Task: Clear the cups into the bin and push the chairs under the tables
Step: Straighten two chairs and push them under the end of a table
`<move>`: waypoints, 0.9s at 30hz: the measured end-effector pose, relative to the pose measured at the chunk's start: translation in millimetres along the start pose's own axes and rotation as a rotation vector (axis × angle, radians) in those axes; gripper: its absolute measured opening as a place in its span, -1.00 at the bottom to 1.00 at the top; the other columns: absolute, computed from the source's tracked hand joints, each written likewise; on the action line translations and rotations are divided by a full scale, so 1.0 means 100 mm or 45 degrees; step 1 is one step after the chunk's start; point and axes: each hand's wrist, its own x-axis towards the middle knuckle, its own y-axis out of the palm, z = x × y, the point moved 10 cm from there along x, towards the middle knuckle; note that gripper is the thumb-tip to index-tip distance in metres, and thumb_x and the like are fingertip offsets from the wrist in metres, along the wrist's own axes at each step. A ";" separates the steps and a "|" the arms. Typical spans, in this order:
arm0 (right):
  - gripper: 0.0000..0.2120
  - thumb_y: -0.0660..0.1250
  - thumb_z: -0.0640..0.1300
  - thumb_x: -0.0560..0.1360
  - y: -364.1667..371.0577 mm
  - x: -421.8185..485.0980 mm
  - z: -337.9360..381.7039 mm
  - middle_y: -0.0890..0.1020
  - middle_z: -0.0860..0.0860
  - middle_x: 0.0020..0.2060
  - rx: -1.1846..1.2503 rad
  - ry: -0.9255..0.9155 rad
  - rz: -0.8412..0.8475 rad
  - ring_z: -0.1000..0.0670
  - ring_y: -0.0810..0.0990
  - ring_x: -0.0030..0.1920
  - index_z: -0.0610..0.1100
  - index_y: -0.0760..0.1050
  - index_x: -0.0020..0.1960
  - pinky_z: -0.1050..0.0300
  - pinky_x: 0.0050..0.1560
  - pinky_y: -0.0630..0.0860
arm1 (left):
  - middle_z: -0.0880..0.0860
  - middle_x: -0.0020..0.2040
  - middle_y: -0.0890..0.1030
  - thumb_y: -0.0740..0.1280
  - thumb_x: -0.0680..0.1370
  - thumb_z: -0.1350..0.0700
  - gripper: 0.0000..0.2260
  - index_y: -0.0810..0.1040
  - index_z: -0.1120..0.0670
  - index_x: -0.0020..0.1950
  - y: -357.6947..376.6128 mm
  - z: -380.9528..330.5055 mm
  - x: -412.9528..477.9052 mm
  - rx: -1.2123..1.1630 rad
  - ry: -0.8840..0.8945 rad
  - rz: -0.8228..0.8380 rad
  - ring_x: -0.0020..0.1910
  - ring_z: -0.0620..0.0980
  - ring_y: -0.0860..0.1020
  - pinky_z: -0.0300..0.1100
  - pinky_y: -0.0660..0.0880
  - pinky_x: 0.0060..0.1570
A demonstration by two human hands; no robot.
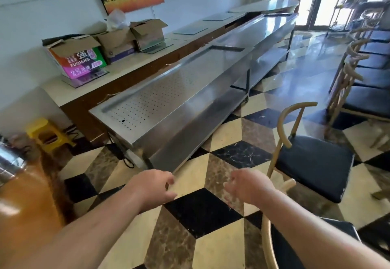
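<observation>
A long steel counter (173,91) runs from the centre of the frame toward the upper right, bare on top; no cups and no bin show anywhere in view, so whether the cup part is done cannot be told from here. A row of chairs (363,72) lines the right edge, and their table is out of view. One chair (312,159) stands alone on the tiled floor at right, clear of any table, so it likely needs pushing in. Another chair back (266,235) sits at the lower right. The left hand (153,186) hangs empty with fingers loosely curled; the right hand (248,185) is spread and empty, near that chair back.
</observation>
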 end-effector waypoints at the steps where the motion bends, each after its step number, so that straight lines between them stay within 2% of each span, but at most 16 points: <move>1: -0.67 0.28 0.31 0.59 -0.11 0.16 -0.01 0.65 0.06 -0.13 -0.005 -0.008 -0.024 -0.02 0.62 -0.14 0.07 0.58 0.03 0.02 -0.17 0.52 | -0.17 0.21 0.66 0.35 0.57 -0.34 -0.57 0.53 -0.21 0.37 -0.11 0.03 0.19 0.008 0.003 -0.015 0.03 -0.15 0.58 -0.21 0.48 -0.18; 3: -0.63 0.26 0.34 0.60 -0.33 0.45 -0.02 0.66 0.07 -0.12 -0.002 -0.031 -0.066 -0.03 0.65 -0.10 0.05 0.57 0.08 0.03 -0.13 0.54 | -0.14 0.28 0.65 0.36 0.58 -0.33 -0.52 0.49 -0.18 0.44 -0.37 0.02 0.52 -0.006 0.037 -0.059 0.11 -0.11 0.61 -0.22 0.48 -0.19; 6: -0.48 0.19 0.42 0.58 -0.60 1.09 -0.02 0.69 0.04 0.02 -0.022 -0.001 -0.149 -0.10 0.65 0.09 0.07 0.53 0.29 -0.03 0.04 0.44 | -0.10 0.33 0.62 0.35 0.59 -0.33 -0.49 0.50 -0.12 0.46 -0.67 0.12 1.22 0.004 0.138 -0.069 0.23 -0.06 0.58 -0.07 0.59 0.12; 8: -0.44 0.11 0.46 0.54 -0.71 1.14 -0.06 0.70 0.06 0.04 -0.117 -0.027 -0.159 -0.12 0.62 0.14 0.11 0.57 0.25 -0.10 0.20 0.39 | -0.10 0.32 0.60 0.36 0.60 -0.31 -0.51 0.52 -0.10 0.44 -0.73 0.06 1.32 0.024 0.167 -0.064 0.24 -0.07 0.56 -0.04 0.58 0.20; 10: -0.44 0.03 0.49 0.50 -0.72 1.26 -0.10 0.68 0.12 -0.07 -0.161 -0.027 -0.161 -0.06 0.61 0.03 0.14 0.59 0.07 -0.13 0.24 0.39 | -0.12 0.30 0.58 0.37 0.61 -0.30 -0.55 0.54 -0.10 0.41 -0.75 0.13 1.49 -0.001 0.185 -0.090 0.20 -0.10 0.57 -0.08 0.58 0.15; 12: -0.47 0.02 0.50 0.48 -0.84 1.57 -0.17 0.63 0.17 -0.19 -0.142 0.055 -0.198 0.04 0.57 -0.12 0.14 0.55 -0.07 -0.11 0.18 0.45 | -0.14 0.24 0.60 0.37 0.61 -0.31 -0.60 0.55 -0.12 0.34 -0.84 0.27 1.96 -0.025 0.233 -0.108 0.13 -0.12 0.59 -0.13 0.59 0.06; 14: -0.51 0.10 0.50 0.51 -1.00 1.86 -0.32 0.64 0.20 -0.19 -0.126 0.185 -0.246 0.08 0.61 -0.11 0.15 0.57 -0.02 -0.11 0.20 0.50 | -0.15 0.17 0.62 0.36 0.61 -0.31 -0.63 0.56 -0.12 0.29 -1.01 0.35 2.44 -0.063 0.317 -0.118 0.07 -0.15 0.60 -0.19 0.59 -0.01; 15: -0.52 0.14 0.49 0.52 -1.07 1.97 -0.41 0.66 0.20 -0.16 -0.130 0.257 -0.270 0.08 0.64 -0.07 0.14 0.59 0.02 -0.15 0.28 0.48 | -0.16 0.16 0.63 0.36 0.61 -0.31 -0.63 0.56 -0.13 0.30 -1.07 0.39 2.66 -0.077 0.354 -0.111 0.05 -0.16 0.61 -0.22 0.59 -0.03; 17: -0.54 0.20 0.48 0.54 -1.18 2.09 -0.52 0.69 0.20 -0.10 -0.137 0.381 -0.303 0.07 0.67 0.02 0.14 0.61 0.08 -0.28 0.46 0.38 | -0.16 0.17 0.64 0.36 0.60 -0.32 -0.61 0.55 -0.14 0.32 -1.17 0.46 3.03 -0.052 0.409 -0.096 0.05 -0.16 0.61 -0.24 0.56 -0.05; 20: -0.62 0.24 0.44 0.55 -1.36 2.23 -0.65 0.69 0.18 -0.12 -0.105 0.535 -0.326 0.07 0.68 0.05 0.16 0.55 0.07 -0.36 0.53 0.27 | -0.14 0.22 0.63 0.39 0.59 -0.33 -0.58 0.54 -0.15 0.35 -1.45 0.45 3.57 -0.028 0.483 -0.092 0.09 -0.13 0.59 -0.22 0.50 -0.01; 21: -0.66 0.27 0.42 0.55 -1.42 2.25 -0.69 0.68 0.19 -0.14 -0.058 0.575 -0.341 0.10 0.69 0.00 0.19 0.52 0.07 -0.32 0.50 0.38 | -0.12 0.25 0.63 0.41 0.59 -0.31 -0.56 0.52 -0.14 0.38 -1.56 0.40 3.74 -0.041 0.521 -0.098 0.11 -0.12 0.59 -0.20 0.51 0.02; 23: -0.68 0.34 0.39 0.54 -1.47 2.25 -0.76 0.65 0.20 -0.18 0.053 0.645 -0.350 0.16 0.66 -0.14 0.20 0.52 0.12 -0.07 0.14 0.66 | -0.11 0.33 0.59 0.44 0.59 -0.29 -0.51 0.47 -0.15 0.45 -1.75 0.23 4.03 -0.067 0.595 -0.101 0.20 -0.08 0.58 -0.13 0.55 0.14; 24: -0.68 0.36 0.38 0.54 -1.47 2.26 -0.81 0.64 0.19 -0.21 0.087 0.684 -0.345 0.17 0.65 -0.20 0.18 0.52 0.13 0.03 -0.02 0.69 | -0.11 0.36 0.57 0.45 0.59 -0.29 -0.50 0.46 -0.16 0.46 -1.80 0.12 4.17 -0.071 0.626 -0.079 0.23 -0.06 0.57 -0.09 0.56 0.19; 25: -0.68 0.37 0.37 0.55 -1.47 2.25 -0.88 0.62 0.18 -0.24 0.087 0.722 -0.335 0.17 0.64 -0.23 0.17 0.53 0.12 0.07 -0.08 0.68 | -0.12 0.37 0.56 0.45 0.58 -0.29 -0.49 0.46 -0.17 0.46 -1.82 -0.01 4.31 -0.084 0.662 -0.057 0.25 -0.06 0.57 -0.06 0.57 0.23; 26: -0.68 0.34 0.36 0.56 -1.47 2.25 -0.95 0.60 0.19 -0.26 0.058 0.755 -0.327 0.17 0.64 -0.23 0.16 0.55 0.12 0.05 -0.03 0.67 | -0.12 0.38 0.56 0.45 0.57 -0.30 -0.49 0.46 -0.18 0.46 -1.81 -0.16 4.43 -0.095 0.703 -0.031 0.26 -0.07 0.56 -0.03 0.57 0.26; 27: -0.68 0.31 0.36 0.58 -1.48 2.26 -1.01 0.58 0.20 -0.28 0.015 0.783 -0.312 0.16 0.64 -0.20 0.16 0.57 0.12 0.00 0.12 0.64 | -0.13 0.40 0.55 0.45 0.57 -0.30 -0.50 0.47 -0.18 0.46 -1.79 -0.30 4.53 -0.095 0.742 -0.011 0.29 -0.07 0.55 -0.03 0.56 0.28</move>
